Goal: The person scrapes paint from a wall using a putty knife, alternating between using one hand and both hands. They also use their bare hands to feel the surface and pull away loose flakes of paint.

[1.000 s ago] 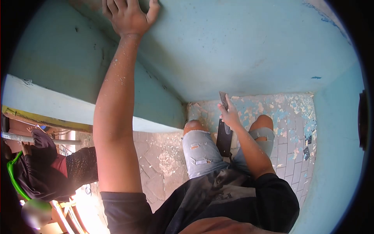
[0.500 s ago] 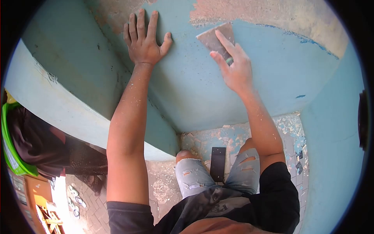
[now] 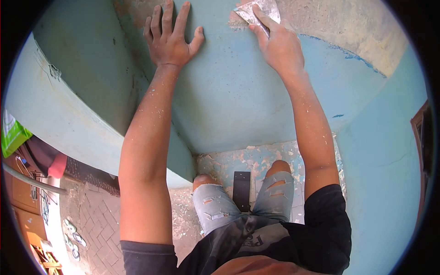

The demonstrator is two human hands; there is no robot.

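My right hand [image 3: 283, 48] grips a scraper [image 3: 259, 13], its broad metal blade lying against the wall at the edge of the bare plaster patch [image 3: 341, 23]. The index finger is stretched along the blade, and the handle is hidden in my palm. My left hand [image 3: 172, 43] presses flat on the blue painted wall [image 3: 229, 91], fingers spread, close to the inner corner on the left. Paint flakes cling to both forearms.
Paint chips litter the ledge or floor [image 3: 247, 158] below the wall. A dark flat board [image 3: 241, 190] lies between my knees. At left, a blue pillar edge [image 3: 87, 112] juts out; beyond it are dark hanging cloth [image 3: 85, 172], a green bag [image 3: 13, 135] and sandals [image 3: 75, 238].
My right hand has moved the scraper up the wall, onto the lower edge of the bare patch, and its blade has tilted. My left hand stays flat on the wall.
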